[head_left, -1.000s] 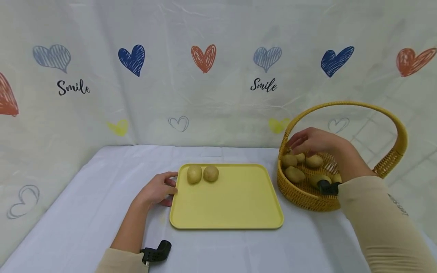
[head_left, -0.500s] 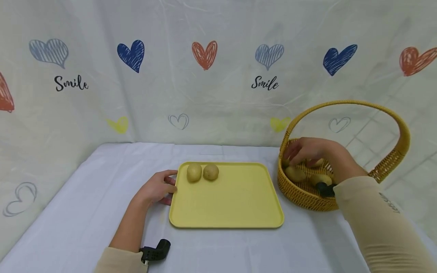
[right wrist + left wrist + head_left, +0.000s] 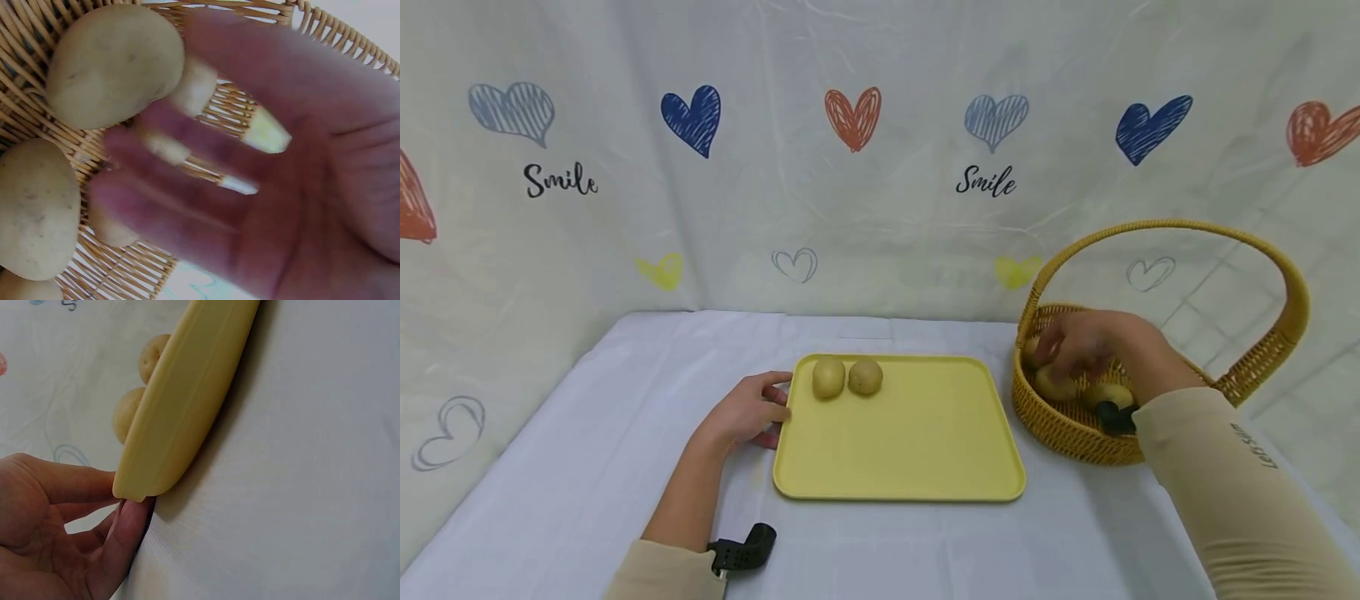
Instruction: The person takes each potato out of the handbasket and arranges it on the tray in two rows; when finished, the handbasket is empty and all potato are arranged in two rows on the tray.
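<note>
In the head view my left hand [image 3: 743,412] holds the left edge of a yellow tray [image 3: 910,437]. The left wrist view shows the tray's rim between thumb and fingers. Two potatoes sit side by side near the tray's back left corner, one oval potato [image 3: 828,378] and one rounder potato [image 3: 866,377]. My right hand [image 3: 1093,343] reaches down inside a wicker basket [image 3: 1075,440] of potatoes. In the right wrist view its fingers are spread and blurred, beside a large potato [image 3: 115,65] near the thumb and forefinger. None is plainly gripped.
Over the right forearm arches the basket's tall handle [image 3: 1180,225]. Another potato [image 3: 37,209] lies beside the spread fingers. A white cloth [image 3: 880,550] covers the table, and a hanging sheet with printed hearts [image 3: 853,117] stands behind it.
The right hand has lowered from the basket's back rim into the basket, among the potatoes. My left hand stays at the tray, and the two potatoes on it have not moved.
</note>
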Tool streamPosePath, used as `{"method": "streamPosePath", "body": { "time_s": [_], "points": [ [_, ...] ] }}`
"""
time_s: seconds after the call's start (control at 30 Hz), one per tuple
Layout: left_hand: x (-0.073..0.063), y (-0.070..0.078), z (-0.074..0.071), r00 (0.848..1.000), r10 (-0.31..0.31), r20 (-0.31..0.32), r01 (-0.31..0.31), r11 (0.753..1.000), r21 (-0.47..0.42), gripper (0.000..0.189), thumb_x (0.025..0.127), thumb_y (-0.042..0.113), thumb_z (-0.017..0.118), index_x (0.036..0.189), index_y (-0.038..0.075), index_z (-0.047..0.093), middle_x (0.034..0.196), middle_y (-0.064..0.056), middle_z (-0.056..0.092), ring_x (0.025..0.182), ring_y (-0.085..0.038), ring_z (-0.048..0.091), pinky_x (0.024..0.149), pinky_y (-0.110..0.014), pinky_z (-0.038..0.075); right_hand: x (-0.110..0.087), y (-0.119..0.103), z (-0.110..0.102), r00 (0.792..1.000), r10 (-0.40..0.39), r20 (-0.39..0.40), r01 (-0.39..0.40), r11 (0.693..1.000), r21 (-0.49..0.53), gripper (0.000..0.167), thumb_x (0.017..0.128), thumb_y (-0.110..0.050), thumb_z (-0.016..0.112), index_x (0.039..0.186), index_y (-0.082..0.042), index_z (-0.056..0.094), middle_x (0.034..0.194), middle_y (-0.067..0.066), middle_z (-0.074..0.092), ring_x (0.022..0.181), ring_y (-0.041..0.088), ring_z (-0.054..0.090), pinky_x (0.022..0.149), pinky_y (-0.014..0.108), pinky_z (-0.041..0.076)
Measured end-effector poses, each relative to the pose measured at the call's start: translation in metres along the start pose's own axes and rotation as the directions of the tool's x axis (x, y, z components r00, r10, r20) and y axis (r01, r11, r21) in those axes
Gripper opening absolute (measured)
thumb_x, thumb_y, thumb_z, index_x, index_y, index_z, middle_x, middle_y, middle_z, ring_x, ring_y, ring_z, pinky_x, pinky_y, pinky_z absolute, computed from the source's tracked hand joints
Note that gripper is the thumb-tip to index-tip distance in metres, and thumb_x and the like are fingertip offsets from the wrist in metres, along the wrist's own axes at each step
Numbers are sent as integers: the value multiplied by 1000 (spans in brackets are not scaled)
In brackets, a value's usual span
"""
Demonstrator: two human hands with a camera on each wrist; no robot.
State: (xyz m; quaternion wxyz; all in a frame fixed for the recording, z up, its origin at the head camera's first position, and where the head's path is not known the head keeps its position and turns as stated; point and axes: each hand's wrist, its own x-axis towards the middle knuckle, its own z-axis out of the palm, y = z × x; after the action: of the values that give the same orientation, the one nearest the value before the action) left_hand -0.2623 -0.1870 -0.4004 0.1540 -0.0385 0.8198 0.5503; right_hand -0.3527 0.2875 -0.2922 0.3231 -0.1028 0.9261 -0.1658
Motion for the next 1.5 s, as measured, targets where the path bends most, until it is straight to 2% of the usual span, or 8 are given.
{"method": "streamPosePath", "body": {
  "time_s": [0.13, 0.3, 0.43, 0.67, 0.97, 1.23, 1.4, 1.5],
  "points": [
    [1, 1, -1, 1000, 10, 1, -10, 1000, 11, 69, 93, -2, 63, 158, 7, 40, 122, -15, 51, 93, -23, 58, 64, -35, 63, 2, 4, 3, 999, 29, 33, -29, 999, 16, 63, 87, -13, 75, 145, 0, 54, 146, 35, 43, 112, 37, 63, 87, 46, 62],
    [-1, 3, -5, 1000, 15, -4, -15, 999, 35, 69, 93, -1, 63, 158, 6, 39, 122, -16, 50, 94, -23, 57, 65, -35, 64, 8, 5, 7, 998, 35, 45, -38, 996, 81, 61, 83, -8, 75, 141, -4, 55, 142, 29, 37, 100, 29, 58, 84, 41, 60],
    [-1, 1, -4, 1000, 16, 10, -17, 999, 33, 69, 93, -1, 63, 158, 5, 39, 121, -16, 50, 94, -24, 57, 65, -36, 64, 11, 7, 9, 997, 59, 47, -63, 993, 98, 57, 83, -9, 75, 137, -8, 57, 139, 25, 38, 107, 31, 53, 83, 42, 61],
    [-3, -5, -6, 1000, 8, -8, -8, 1000, 21, 69, 92, -2, 64, 157, 6, 41, 121, -15, 51, 95, -24, 58, 66, -36, 64, 14, 2, 14, 999, 47, -2, -46, 996, 71, 61, 85, -12, 75, 143, -8, 57, 151, 27, 38, 118, 33, 50, 83, 42, 61],
    [-1, -1, -1, 1000, 15, 1, -15, 1000, 1, 69, 92, -2, 64, 157, 6, 41, 121, -16, 51, 93, -23, 58, 65, -37, 64, 15, 15, 9, 998, 12, 66, -17, 998, 67, 54, 90, -18, 76, 141, -7, 62, 151, 32, 40, 115, 29, 59, 85, 44, 63],
    [1, -2, 1, 1000, 5, -16, -5, 1000, -14, 69, 92, -3, 64, 156, 8, 42, 121, -15, 52, 92, -23, 59, 65, -36, 64, 11, 19, 6, 999, -26, 36, 22, 995, 98, 52, 90, -18, 77, 139, -5, 64, 142, 27, 48, 100, 24, 61, 80, 40, 62],
    [0, -1, 1, 1000, 3, -14, -3, 1000, -20, 69, 92, -3, 64, 156, 8, 42, 121, -15, 51, 92, -23, 58, 65, -37, 64, 4, 20, 4, 1000, -23, -3, 23, 991, 129, 55, 91, -18, 74, 142, -4, 61, 150, 30, 42, 105, 23, 61, 84, 40, 62],
    [-1, -1, 1, 1000, 2, -17, -2, 1000, -18, 69, 92, -3, 64, 156, 8, 43, 120, -15, 51, 92, -23, 58, 64, -37, 64, 0, 23, 1, 999, -25, -20, 28, 985, 172, 56, 91, -19, 73, 144, -4, 59, 147, 28, 45, 107, 23, 60, 87, 41, 61]
  ]
}}
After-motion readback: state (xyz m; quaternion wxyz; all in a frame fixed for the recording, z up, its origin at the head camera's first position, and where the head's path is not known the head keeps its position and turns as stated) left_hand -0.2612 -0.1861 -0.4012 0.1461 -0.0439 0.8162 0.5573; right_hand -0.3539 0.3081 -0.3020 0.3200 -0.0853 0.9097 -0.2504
